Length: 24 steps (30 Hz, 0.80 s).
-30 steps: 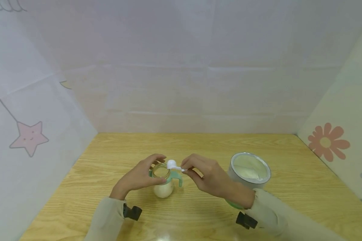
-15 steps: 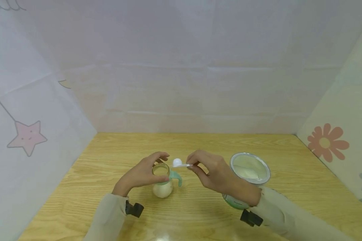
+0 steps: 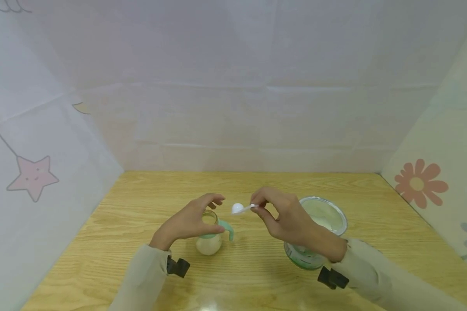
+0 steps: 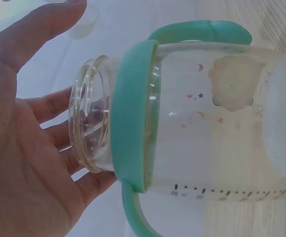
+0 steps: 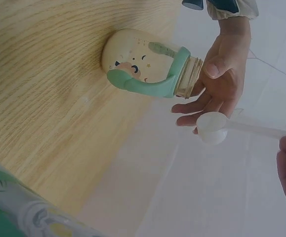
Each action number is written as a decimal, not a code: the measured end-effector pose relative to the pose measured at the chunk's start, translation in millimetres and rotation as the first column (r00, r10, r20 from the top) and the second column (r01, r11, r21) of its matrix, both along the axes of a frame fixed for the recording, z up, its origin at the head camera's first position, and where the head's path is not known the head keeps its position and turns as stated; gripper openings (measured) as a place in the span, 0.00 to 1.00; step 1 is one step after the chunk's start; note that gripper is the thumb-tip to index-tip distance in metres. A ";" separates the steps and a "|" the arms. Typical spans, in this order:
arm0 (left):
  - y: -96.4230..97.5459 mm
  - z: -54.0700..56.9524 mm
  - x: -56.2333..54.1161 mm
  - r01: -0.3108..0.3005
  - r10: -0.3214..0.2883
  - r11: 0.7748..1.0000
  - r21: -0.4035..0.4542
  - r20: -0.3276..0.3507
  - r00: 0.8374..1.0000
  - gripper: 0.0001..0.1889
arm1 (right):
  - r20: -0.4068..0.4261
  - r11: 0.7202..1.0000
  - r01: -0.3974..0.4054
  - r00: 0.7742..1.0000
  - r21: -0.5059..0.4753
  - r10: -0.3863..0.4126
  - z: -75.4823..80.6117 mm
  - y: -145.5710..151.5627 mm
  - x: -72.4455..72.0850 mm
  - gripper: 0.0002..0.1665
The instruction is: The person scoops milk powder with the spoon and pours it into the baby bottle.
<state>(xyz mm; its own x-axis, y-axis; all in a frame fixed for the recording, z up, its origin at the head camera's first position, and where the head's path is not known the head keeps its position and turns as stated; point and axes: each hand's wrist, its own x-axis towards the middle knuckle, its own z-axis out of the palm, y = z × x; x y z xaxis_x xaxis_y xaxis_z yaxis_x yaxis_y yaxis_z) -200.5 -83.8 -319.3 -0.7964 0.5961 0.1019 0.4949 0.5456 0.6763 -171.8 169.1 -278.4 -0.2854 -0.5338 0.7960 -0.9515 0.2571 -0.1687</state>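
A clear baby bottle [image 3: 209,245] with green handles stands uncapped on the table, whitish contents low inside it. My left hand [image 3: 188,220] is spread about the bottle's neck, thumb on the near side and fingers on the far side. In the left wrist view the palm and fingers look loose around the glassy threaded neck [image 4: 91,116], not gripping it. My right hand [image 3: 286,216] pinches the handle end of a white scoop [image 3: 237,208] between thumb and fingers. The scoop hangs in the air right of the bottle's mouth. No powder can be made out in it.
An open tin [image 3: 304,258] with a silver rim and pale powder inside stands at the right, partly hidden behind my right hand and wrist. The wooden table [image 3: 171,185] meets pale cloth walls [image 3: 233,129] at its back and sides.
My right hand has drawn the scoop away from the bottle's mouth, to the right and slightly up. The left hand has shifted slightly right and its fingers have spread; the bottle stays put.
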 end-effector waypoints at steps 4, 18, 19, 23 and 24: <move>3.9 2.6 -0.5 0.003 -0.003 1.000 -0.015 -0.005 1.000 0.38 | 0.009 1.000 0.012 1.000 -0.009 -0.012 0.8 3.9 -0.1 0.13; 23.4 9.6 1.9 0.038 -0.039 0.999 -0.035 -0.028 0.999 0.37 | 0.007 0.998 0.063 0.998 -0.018 -0.063 3.7 16.0 -1.0 0.16; 24.6 10.3 2.1 0.038 -0.039 0.999 -0.037 -0.032 0.999 0.37 | 0.000 0.998 0.067 0.998 -0.021 -0.067 4.4 16.9 -1.2 0.16; 28.9 12.2 2.6 0.042 -0.043 0.999 -0.032 -0.037 0.998 0.37 | -0.021 0.996 0.084 0.996 -0.032 -0.085 6.8 20.4 -2.2 0.17; 30.0 12.5 2.7 0.043 -0.044 0.999 -0.027 -0.033 0.998 0.37 | -0.023 0.995 0.090 0.996 -0.034 -0.090 7.2 21.3 -2.2 0.17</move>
<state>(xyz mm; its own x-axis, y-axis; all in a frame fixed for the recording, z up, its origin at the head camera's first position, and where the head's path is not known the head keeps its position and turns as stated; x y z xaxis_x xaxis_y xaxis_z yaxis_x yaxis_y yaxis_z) -197.8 -53.8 -306.8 -0.7659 0.6330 0.1125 0.5410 0.5401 0.6447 -173.9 190.4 -271.2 -0.3111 -0.4803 0.8201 -0.9288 0.3366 -0.1552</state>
